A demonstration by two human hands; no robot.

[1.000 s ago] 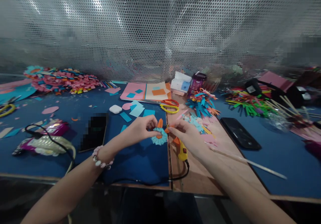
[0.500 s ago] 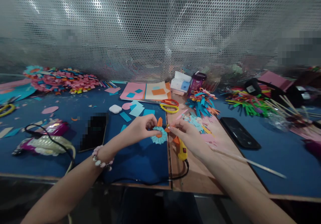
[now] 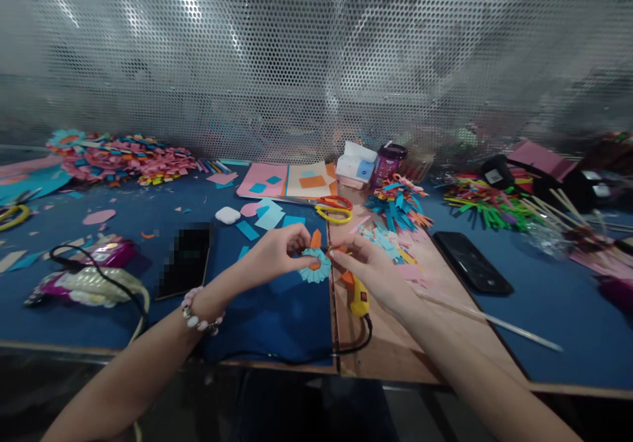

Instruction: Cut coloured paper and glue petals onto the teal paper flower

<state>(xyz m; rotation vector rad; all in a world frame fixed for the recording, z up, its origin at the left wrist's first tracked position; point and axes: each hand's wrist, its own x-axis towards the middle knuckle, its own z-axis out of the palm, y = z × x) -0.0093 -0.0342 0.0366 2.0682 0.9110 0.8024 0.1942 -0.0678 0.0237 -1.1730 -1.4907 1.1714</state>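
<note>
My left hand (image 3: 284, 249) pinches a light-blue fringed paper flower (image 3: 316, 272) above the table. An orange paper strip (image 3: 315, 239) stands up from the flower, and more orange lies at its centre under my thumb. Just to the right, my right hand (image 3: 363, 260) is closed at the fingertips on a small orange paper piece (image 3: 338, 249), mostly hidden by the fingers. Its tips are at the flower's right edge; whether they touch it I cannot tell. Below my right hand lies a yellow glue gun (image 3: 360, 302) with an orange front and a black cord.
Red-and-yellow-handled scissors (image 3: 333, 209) lie behind my hands, beside blue paper pieces (image 3: 270, 216). A phone (image 3: 188, 257) is on the left, a black phone (image 3: 472, 262) on the right. A clear stick (image 3: 514, 330) lies at right. Heaped paper flowers (image 3: 123, 158) fill the back left.
My right fingertips have shifted slightly, and the orange piece at them shows less. The blue flower has turned or tilted a little in my left hand. The table items have stayed put.
</note>
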